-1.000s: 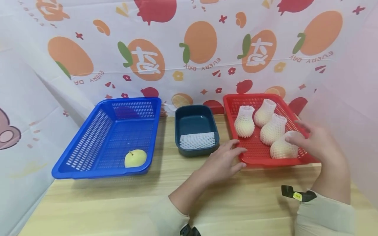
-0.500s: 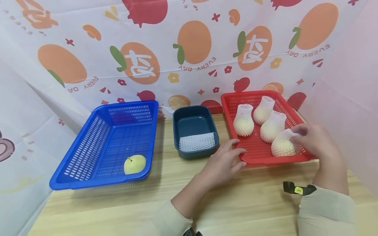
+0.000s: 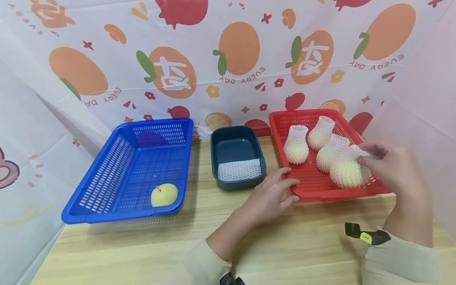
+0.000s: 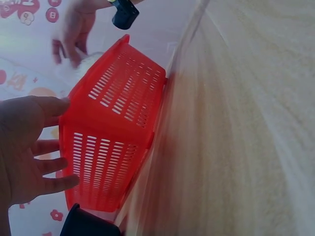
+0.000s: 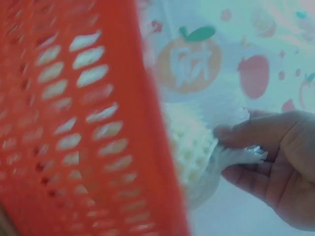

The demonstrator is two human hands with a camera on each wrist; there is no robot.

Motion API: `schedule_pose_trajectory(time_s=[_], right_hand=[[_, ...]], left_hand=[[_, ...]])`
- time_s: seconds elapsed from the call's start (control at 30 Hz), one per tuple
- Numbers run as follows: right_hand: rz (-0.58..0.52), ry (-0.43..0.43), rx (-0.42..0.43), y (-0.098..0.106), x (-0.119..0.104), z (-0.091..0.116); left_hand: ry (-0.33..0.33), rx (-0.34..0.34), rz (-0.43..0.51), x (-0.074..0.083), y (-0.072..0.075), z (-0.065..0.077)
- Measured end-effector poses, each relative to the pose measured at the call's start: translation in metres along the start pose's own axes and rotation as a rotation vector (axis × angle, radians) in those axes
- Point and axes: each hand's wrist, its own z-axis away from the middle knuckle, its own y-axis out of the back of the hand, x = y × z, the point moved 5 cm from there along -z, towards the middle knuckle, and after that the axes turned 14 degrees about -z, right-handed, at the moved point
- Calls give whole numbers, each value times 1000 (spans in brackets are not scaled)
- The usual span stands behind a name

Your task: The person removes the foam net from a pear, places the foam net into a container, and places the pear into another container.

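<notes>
My right hand (image 3: 395,166) pinches the white foam net of a pale pear (image 3: 348,173) at the front right of the red basket (image 3: 313,194). In the right wrist view, thumb and fingers hold the loose end of that foam net (image 5: 241,155), while the basket wall hides part of the pear. The pear leans, its net's neck toward my hand. Several other net-wrapped pears, including one (image 3: 296,148) at the left, stand upright in the basket. My left hand (image 3: 268,196) has its fingers spread at the basket's front left corner, fingertips right at the rim.
A blue basket (image 3: 188,158) at the left holds one bare yellow-green pear (image 3: 164,194) with a stem. Between the baskets stands a dark teal tray (image 3: 238,185) with a flat white foam net (image 3: 239,170) inside. A fruit-printed cloth (image 3: 238,99) hangs behind.
My right hand has come from open fingers over the front right pear to pinching its foam net, and the pear has tilted and shifted slightly. The left hand has stayed at the basket corner.
</notes>
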Motion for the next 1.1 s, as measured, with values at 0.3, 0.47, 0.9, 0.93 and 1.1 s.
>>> schedule_pose_trajectory(time_s=[0.3, 0.47, 0.9, 0.93, 1.1], right_hand=[[-232, 265, 218, 0, -62, 21], [-376, 664, 222, -15, -104, 37], [-435, 803, -156, -102, -156, 61], [-435, 812, -183, -109, -158, 62], [-454, 805, -295, -143, -161, 67]], left_hand=[[81, 33, 138, -4, 14, 6], [122, 99, 308, -1, 31, 11], [151, 69, 523, -31, 49, 51], [153, 55, 521, -36, 47, 55], [187, -32, 493, -57, 39, 73]])
